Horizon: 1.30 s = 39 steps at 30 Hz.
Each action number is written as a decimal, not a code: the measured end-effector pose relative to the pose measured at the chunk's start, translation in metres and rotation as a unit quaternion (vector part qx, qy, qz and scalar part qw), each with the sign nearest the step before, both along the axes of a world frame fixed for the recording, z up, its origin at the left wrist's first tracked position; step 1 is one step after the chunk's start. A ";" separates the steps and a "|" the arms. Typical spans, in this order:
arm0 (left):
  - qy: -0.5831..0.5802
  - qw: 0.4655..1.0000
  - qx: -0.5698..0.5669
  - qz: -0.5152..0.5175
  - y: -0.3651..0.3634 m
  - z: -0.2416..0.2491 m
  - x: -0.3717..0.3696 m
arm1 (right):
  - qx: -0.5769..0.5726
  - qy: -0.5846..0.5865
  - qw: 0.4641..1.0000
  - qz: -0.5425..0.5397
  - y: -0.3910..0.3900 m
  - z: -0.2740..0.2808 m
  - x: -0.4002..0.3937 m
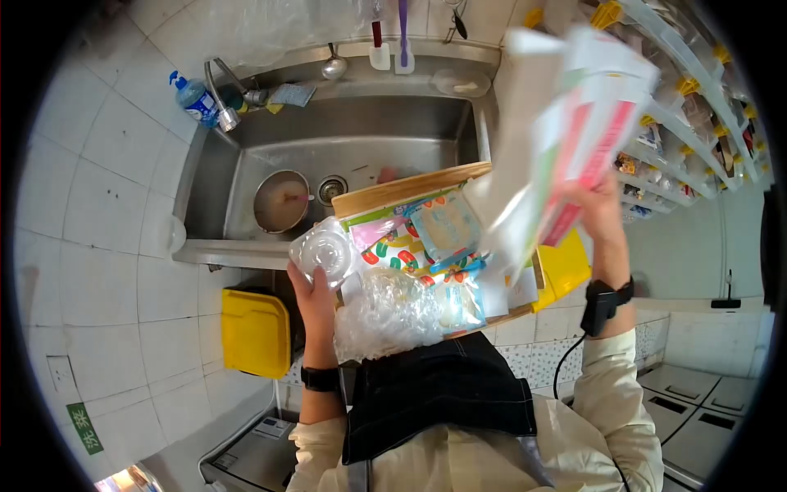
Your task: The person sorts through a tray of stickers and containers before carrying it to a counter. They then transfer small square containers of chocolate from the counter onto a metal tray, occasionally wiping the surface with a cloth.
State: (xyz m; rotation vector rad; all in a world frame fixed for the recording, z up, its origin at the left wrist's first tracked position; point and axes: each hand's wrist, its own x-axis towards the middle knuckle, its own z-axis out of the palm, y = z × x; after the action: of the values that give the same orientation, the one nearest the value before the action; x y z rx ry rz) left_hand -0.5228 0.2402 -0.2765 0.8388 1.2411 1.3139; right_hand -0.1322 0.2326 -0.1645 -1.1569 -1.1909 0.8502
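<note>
My right hand (597, 203) is closed on white cardboard packaging (586, 123) with pink and green stripes, lifted at the right and blurred by motion. My left hand (316, 299) is closed at the edge of a clear plastic container (324, 250); some of its fingers are hidden. Between my hands a wooden box (410, 189) tilts across the sink's front edge. Inside it lie a light-blue packet (447, 225), a pink packet (377, 233) and crumpled clear plastic wrap (385, 316) on a colourful printed sheet.
Behind the box is a steel sink (369, 156) holding a metal bowl (280, 201). A tap (225, 107) and a blue soap bottle (195, 97) stand at its left. Yellow bins (256, 332) flank the sink front. Racks with bagged goods (689, 98) stand at the right.
</note>
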 end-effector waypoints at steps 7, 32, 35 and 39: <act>-0.050 0.979 0.097 -0.173 0.005 -0.022 0.010 | -0.079 -0.129 0.968 0.200 0.048 -0.018 -0.143; -0.059 0.954 0.081 0.283 -0.034 0.009 -0.117 | 0.144 -0.450 0.755 0.455 -0.034 -0.106 -0.169; -0.054 0.950 0.059 0.303 -0.041 0.003 -0.117 | 0.043 -0.146 0.931 0.331 -0.033 -0.071 -0.129; -0.070 0.947 0.073 0.305 -0.045 -0.005 -0.120 | -0.072 -0.146 0.985 -0.052 -0.059 -0.079 -0.008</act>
State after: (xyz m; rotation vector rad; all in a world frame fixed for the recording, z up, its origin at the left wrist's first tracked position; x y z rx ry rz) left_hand -0.6424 0.1949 -0.2819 0.4556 1.3550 1.9434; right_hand -0.1403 0.1738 -0.2430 -1.4873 -1.3083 0.7117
